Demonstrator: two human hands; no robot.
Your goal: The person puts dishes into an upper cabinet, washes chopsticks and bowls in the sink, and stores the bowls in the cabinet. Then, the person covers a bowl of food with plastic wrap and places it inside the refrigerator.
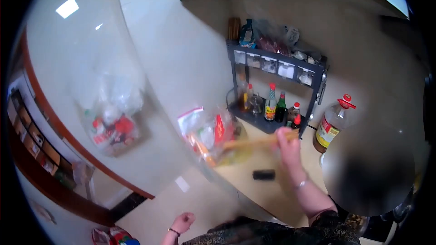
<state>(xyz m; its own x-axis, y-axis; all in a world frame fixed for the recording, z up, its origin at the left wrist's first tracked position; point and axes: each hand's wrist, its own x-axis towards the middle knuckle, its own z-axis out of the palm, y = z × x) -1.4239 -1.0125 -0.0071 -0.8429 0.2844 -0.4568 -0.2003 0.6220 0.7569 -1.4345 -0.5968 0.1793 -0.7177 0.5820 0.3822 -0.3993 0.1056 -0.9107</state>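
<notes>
Pinching wooden chopsticks [254, 143] in right hand [289, 147] over bench [281, 197] near plastic bag [206, 131]; left hand [182, 222] loosely curled, can't tell if closed.

The wooden chopsticks [247, 143] are showing a yellowish tan. The seasoning rack [274, 55] is standing out dark grey, while the large bottle [328, 129] is displaying a red cap and yellow-and-red label. The counter [272, 199] is appearing pale cream; the garment [324, 229] is bearing gold-toned speckles on black.
</notes>
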